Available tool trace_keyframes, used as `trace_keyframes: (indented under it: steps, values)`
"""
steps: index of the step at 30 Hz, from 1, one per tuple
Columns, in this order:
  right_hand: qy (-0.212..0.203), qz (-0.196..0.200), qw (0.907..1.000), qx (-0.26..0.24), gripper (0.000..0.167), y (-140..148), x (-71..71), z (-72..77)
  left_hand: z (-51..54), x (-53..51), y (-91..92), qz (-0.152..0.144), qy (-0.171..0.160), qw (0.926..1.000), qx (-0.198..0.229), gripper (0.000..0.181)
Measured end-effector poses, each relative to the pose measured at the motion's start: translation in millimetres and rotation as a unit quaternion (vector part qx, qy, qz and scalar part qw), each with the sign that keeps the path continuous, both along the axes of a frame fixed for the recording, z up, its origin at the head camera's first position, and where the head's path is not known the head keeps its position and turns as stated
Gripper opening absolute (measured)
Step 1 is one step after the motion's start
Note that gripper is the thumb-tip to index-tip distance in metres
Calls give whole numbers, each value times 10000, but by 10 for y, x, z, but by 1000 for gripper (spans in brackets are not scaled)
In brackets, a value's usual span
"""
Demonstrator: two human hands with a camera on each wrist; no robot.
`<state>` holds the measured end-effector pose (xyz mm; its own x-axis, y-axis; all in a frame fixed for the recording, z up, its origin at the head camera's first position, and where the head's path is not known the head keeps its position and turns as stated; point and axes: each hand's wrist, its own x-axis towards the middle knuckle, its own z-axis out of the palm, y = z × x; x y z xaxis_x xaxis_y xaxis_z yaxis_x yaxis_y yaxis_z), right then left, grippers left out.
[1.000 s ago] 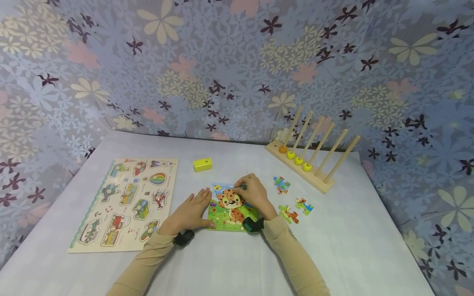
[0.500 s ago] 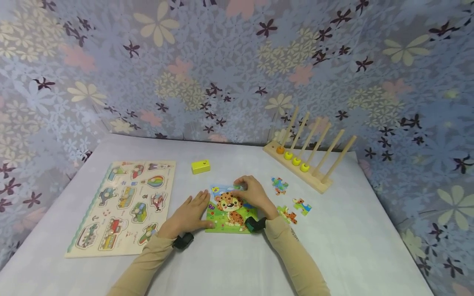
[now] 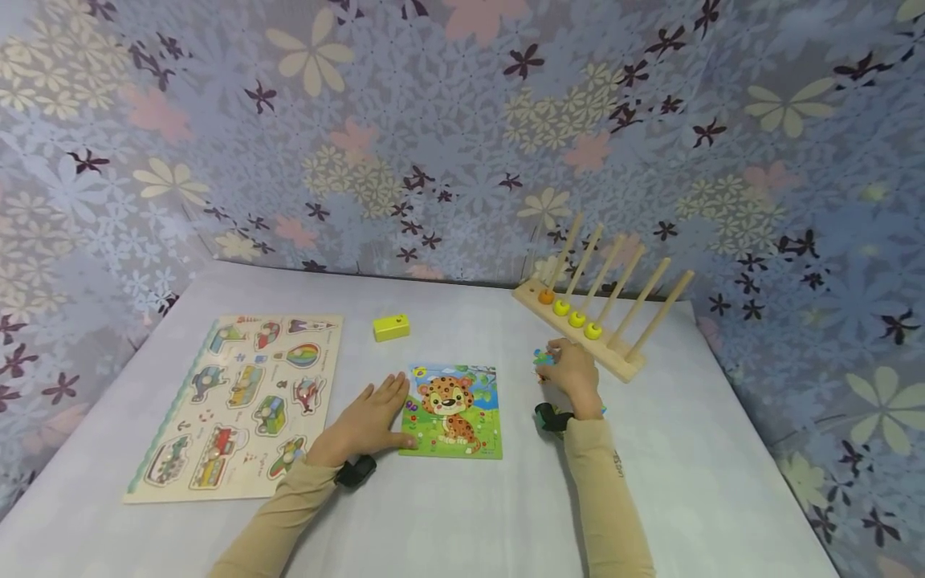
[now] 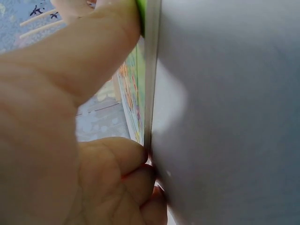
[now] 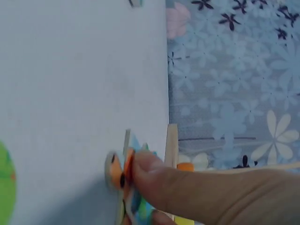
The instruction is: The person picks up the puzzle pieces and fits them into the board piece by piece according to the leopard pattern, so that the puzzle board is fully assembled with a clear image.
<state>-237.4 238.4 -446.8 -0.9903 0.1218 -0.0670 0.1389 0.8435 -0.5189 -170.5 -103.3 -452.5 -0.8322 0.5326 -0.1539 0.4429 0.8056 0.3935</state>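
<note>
A square leopard jigsaw puzzle [image 3: 451, 411] lies on the table in the head view, its picture filled in. Along its left edge rests my left hand [image 3: 370, 421], fingers straight, thumb over the lower left corner. In the left wrist view the thumb and fingertips touch the puzzle's edge [image 4: 151, 75]. My right hand [image 3: 572, 376], to the right of the puzzle, pinches a blue and orange jigsaw piece [image 3: 542, 358]. The right wrist view shows that piece [image 5: 117, 171] tilted under the thumb; the other fingers are mostly hidden. Other loose pieces are largely covered by the hand and wrist.
A wooden peg stand [image 3: 574, 321] with several beads stands at the back right. Behind the puzzle lies a yellow block [image 3: 391, 327]. A large wooden vehicle puzzle board [image 3: 234, 401] is on the left. Patterned cloth rises behind the table.
My right hand has left the leopard puzzle's upper right, moved right and taken hold of a loose jigsaw piece. The puzzle's upper right corner is now uncovered. My left hand stays put.
</note>
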Motion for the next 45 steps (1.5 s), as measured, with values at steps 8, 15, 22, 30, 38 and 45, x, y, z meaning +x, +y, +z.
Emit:
trace_keyframes:
  steps: [8,15,22,30,38,45]
  values:
    - [-42,-18,9998,-215,51,18,-2,-3,-27,0,14,52,-71,9999,-78,97]
    - [-179,147,9831,-1818,50,-157,-26,66,-26,16,14,89,-93,9999,-66,97]
    - [-320,553,9515,-3010,48,-304,-29,76,-10,13,10,131,-112,9998,-57,97]
    - [-620,460,9216,-3803,38,-377,-56,14,-34,-1,0,125,-83,9998,-110,97]
    - [-651,867,9420,-3175,38,-412,-35,66,-24,-12,1,59,-31,9999,-97,95]
    - [-800,917,9325,-3402,32,-449,-40,63,-16,-8,3,78,-21,10000,-34,96]
